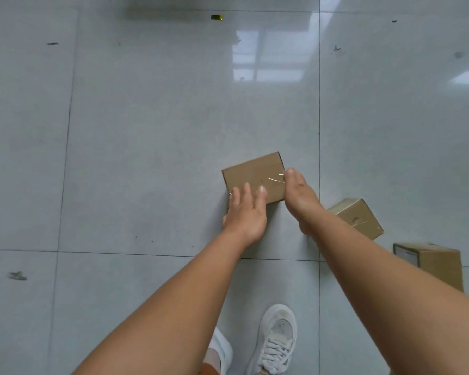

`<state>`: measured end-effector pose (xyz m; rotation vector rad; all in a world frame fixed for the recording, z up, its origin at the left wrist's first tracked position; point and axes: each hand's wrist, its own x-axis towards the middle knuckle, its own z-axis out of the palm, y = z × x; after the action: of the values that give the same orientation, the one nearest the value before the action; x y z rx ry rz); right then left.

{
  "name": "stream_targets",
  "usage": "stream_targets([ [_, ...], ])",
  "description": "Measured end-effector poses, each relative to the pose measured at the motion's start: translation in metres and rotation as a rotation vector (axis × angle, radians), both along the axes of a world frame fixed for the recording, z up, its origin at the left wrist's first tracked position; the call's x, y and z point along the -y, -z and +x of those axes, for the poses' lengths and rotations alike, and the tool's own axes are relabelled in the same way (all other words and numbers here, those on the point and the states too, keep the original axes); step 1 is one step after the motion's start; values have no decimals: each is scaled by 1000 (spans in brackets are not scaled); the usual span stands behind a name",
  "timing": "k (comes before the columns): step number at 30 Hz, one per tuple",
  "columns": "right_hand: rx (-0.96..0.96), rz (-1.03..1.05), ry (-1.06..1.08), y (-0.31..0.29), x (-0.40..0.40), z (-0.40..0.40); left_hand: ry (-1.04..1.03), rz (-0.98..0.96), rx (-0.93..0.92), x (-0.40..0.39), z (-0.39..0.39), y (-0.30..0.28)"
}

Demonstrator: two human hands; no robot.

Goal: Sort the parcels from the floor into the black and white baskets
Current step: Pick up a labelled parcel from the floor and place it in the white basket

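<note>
**A:** Where are the hands, and what are they reaching for?

**B:** Both bare arms stretch forward and down toward a small cardboard box lying flat on the grey tiled floor. The left hand comes in at the box's near left corner, fingers straight and spread, fingertips over its near edge. The right hand is turned on edge against the box's right end, thumb tip at the top corner.

**A:** Is the box held yet?

**B:** No. Both hands are wide and uncurled; they bracket the box rather than clasp it. Whether they actually touch it, I cannot tell.

**A:** How should the pick-up go?

**B:** My judgement: press the palms in from opposite ends, then curl the fingers under the far edge before lifting. Shiny tape crosses the top near the right thumb, which may be slippery.

**A:** Anything else close by?

**B:** Just behind the right wrist sits a second box, tilted, and further right a third box. White shoes stand below the arms. No baskets are in view.
</note>
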<state>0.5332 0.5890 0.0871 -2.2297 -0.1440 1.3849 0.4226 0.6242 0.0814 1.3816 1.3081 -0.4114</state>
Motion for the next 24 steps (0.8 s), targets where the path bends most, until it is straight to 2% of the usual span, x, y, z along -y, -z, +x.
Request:
stream_targets([
  [5, 43, 115, -181, 6, -4, -40, -266, 25, -108, -15, -34, 12],
  [10, 51, 81, -86, 23, -5, -45, -487, 33, -95, -31, -69, 29],
  [16, 31, 5, -117, 55, -8, -38, -758, -51, -125, -42, -95, 56],
  [19, -42, -35, -129, 71, -19, -40, -804, -75, -162, -43, -109, 74],
  [24, -108, -50, -151, 88, -32, -52, -868, -136, -93, -41, -126, 96],
])
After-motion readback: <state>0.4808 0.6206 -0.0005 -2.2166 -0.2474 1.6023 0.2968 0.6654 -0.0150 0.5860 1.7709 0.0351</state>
